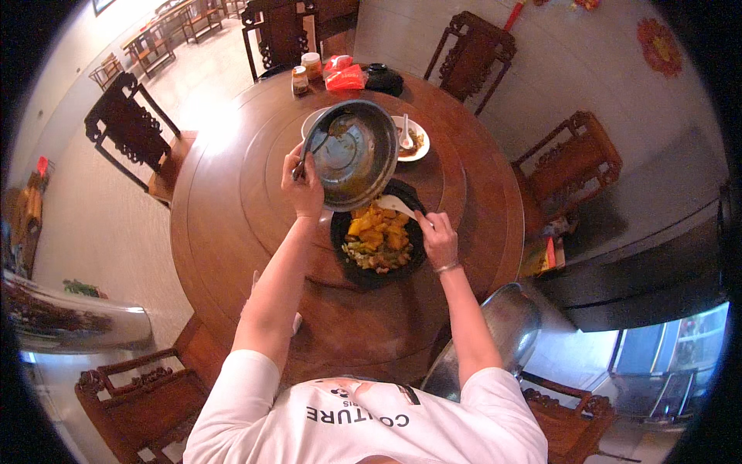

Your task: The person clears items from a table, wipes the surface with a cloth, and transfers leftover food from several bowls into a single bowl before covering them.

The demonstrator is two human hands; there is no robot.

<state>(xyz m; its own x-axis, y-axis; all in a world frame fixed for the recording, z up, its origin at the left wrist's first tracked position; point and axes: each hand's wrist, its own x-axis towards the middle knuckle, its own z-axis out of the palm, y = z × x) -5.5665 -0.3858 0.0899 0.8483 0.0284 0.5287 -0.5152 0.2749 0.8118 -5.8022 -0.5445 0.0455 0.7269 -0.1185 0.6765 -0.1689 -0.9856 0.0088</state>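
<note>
My left hand (304, 184) grips the rim of a metal pan (353, 162), with a dark handle-like piece at the fingers. The pan is tilted, its inside facing me, with wet residue and a few food scraps on the bottom. Below its lower rim sits a black bowl (342, 264) holding yellow chunks (379, 229) and paler chopped food. In my right hand (440, 240) is a white spoon or spatula (396, 204). Its head is at the pan's lower edge, over the food.
A round wooden table (220, 232) carries a white bowl (426, 145) with a spoon, jars (311, 66), red packets (346, 78) and a black lidded pot (382, 80). Carved chairs (130, 127) surround it. A metal basin (510, 325) stands at lower right. Finger-like shapes (255, 279) show beside my left forearm.
</note>
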